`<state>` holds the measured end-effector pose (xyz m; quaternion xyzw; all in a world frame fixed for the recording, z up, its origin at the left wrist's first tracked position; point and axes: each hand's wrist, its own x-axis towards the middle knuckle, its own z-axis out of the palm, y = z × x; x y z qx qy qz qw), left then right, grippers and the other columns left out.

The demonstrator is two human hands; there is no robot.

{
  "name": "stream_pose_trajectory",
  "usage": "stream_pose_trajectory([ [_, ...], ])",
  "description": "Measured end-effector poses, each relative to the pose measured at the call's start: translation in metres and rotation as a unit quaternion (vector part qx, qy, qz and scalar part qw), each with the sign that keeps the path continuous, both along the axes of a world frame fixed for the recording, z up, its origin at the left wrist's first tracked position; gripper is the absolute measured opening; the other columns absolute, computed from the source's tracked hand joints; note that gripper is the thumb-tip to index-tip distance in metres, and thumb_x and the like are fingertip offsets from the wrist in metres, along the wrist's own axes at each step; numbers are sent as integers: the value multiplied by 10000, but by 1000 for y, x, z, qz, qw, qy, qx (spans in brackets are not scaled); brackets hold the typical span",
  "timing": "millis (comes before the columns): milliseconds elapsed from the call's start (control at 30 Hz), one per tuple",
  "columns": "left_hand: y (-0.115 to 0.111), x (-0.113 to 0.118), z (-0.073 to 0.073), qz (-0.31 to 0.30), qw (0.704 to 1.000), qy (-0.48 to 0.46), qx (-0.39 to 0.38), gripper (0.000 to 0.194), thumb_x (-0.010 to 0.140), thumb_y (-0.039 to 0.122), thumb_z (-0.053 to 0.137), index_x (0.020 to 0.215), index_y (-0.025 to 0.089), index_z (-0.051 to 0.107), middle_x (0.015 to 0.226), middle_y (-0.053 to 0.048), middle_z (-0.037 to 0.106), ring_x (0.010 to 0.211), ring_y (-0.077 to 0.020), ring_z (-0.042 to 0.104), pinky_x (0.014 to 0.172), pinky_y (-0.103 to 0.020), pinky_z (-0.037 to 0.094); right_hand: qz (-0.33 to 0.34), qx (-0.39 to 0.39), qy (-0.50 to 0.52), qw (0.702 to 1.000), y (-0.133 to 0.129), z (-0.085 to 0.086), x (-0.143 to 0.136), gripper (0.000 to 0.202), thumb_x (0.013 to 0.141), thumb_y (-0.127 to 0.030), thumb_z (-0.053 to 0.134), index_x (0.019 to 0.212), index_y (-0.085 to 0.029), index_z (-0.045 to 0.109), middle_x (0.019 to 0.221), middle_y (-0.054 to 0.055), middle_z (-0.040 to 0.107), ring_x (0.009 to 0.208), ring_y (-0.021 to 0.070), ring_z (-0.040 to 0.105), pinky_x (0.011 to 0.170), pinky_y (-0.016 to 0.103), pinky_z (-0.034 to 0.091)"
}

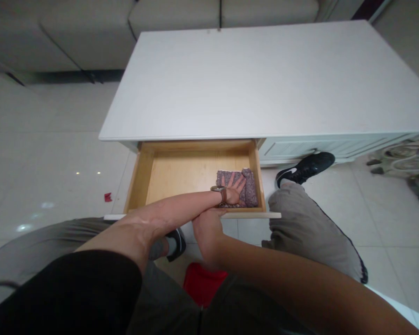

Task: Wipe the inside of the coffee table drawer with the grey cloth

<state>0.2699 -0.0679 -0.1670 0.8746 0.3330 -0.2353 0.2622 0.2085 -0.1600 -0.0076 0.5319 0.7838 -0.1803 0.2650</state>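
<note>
A folded purple-grey cloth point(250, 188) lies in the right end of a pulled-out wooden drawer point(181, 174). My left hand point(234, 190), with a brown-strapped watch point(219, 190) at its wrist, rests flat on the cloth with fingers spread. One edge of the cloth forms a thicker roll along the drawer's right wall. Beneath my left forearm, my right hand point(209, 228) bends over the top of the white drawer front point(251, 215). Its fingertips are hidden behind the front and the left wrist.
A white table point(258, 83) holds the drawer, and a pale sofa point(91, 37) stands behind it. My legs straddle the drawer, with a black shoe point(307, 167) by the closed right front. A red scrap point(107, 197) lies on the tiled floor. Something red point(202, 284) shows below my hands.
</note>
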Motion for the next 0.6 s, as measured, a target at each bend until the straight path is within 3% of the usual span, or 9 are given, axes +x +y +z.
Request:
stream_pose_trajectory([
  [133,16,-9,0,-15,1000,-1,20,1168,793,693,652,1655,291,-26,1710,27,-128,1527,-367,-285,1221,-714,-36,-24,8,-2,1000,3,4,1,476,898,-2,458,1342,20,628,1227,342,680,1114,440,701,835,673,594],
  [267,33,-35,4,-9,1000,20,19,1172,803,706,646,1648,303,-59,1703,30,-148,1547,-378,-247,1213,-722,-22,-48,11,26,998,4,7,3,481,932,-2,393,1370,-29,589,1159,310,708,1081,408,720,822,666,595],
  [433,48,-89,8,15,998,55,24,1194,791,688,679,1646,324,-69,1714,0,-140,1548,-401,-239,1175,-773,-26,-60,12,32,998,2,2,5,440,977,-60,375,1376,-88,560,1169,276,712,1074,371,728,855,638,590],
  [600,59,-164,7,27,995,89,42,1188,783,668,693,1653,333,-43,1732,-47,-86,1574,-397,-160,1181,-760,10,-59,14,49,997,3,4,8,453,960,-38,341,1339,-76,586,1154,277,711,1047,388,729,826,634,595],
])
